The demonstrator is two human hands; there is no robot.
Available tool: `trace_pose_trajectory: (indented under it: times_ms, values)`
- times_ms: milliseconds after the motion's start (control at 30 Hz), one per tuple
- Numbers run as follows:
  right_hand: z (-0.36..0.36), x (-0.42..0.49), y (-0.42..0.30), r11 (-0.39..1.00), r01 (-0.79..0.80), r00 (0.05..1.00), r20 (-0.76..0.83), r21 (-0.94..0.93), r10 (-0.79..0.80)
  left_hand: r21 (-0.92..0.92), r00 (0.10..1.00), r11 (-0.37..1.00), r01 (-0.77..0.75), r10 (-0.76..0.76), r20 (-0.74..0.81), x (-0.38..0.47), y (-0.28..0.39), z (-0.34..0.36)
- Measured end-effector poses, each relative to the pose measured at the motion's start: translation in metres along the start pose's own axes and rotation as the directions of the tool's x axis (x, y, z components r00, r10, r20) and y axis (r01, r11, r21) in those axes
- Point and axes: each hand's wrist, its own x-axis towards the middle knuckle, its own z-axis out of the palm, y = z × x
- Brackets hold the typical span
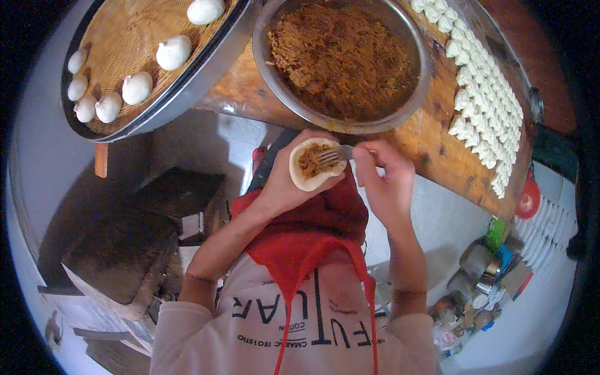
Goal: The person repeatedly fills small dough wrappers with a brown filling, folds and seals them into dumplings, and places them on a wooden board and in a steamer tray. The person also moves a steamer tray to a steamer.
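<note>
My left hand (284, 177) cups a round dough wrapper (304, 183) in front of my red apron (309, 211). Brown shredded filling (307, 163) lies in the hollow of the wrapper. Between its fingers my right hand (385, 173) grips a metal fork (333, 155), whose tines touch the filling. Just beyond both hands, a wide steel bowl (323, 123) holds a large heap of the same brown filling (342, 61). The bowl rests at the near edge of a wooden table (431, 140).
Many small dough pieces (487, 108) cover the table's right side. At the upper left, a round woven steamer tray (117, 42) with a metal rim carries several pinched buns (137, 88). Jars and packages (478, 281) crowd the lower right. A dark block-like object (122, 253) stands at left.
</note>
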Motion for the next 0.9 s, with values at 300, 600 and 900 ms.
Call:
trace_pose_trajectory:
  times_ms: [300, 600, 900]
  values:
    - [0.011, -0.008, -0.004, 0.899, 0.194, 0.980, 0.044, -0.393, -0.192, 0.305, 0.993, 0.946, -0.107, 0.114, -0.006, -0.006, 0.012, 0.000]
    - [-0.030, 0.061, -0.031, 0.790, 0.347, 0.899, -0.061, -0.505, -0.434, 0.262, 0.979, 0.954, -0.144, 0.176, -0.105, -0.008, 0.023, -0.020]
    - [-0.016, 0.099, -0.024, 0.545, 0.416, 0.871, 0.149, -0.728, -0.467, 0.129, 0.997, 0.990, -0.064, 0.058, 0.050, -0.025, 0.053, -0.016]
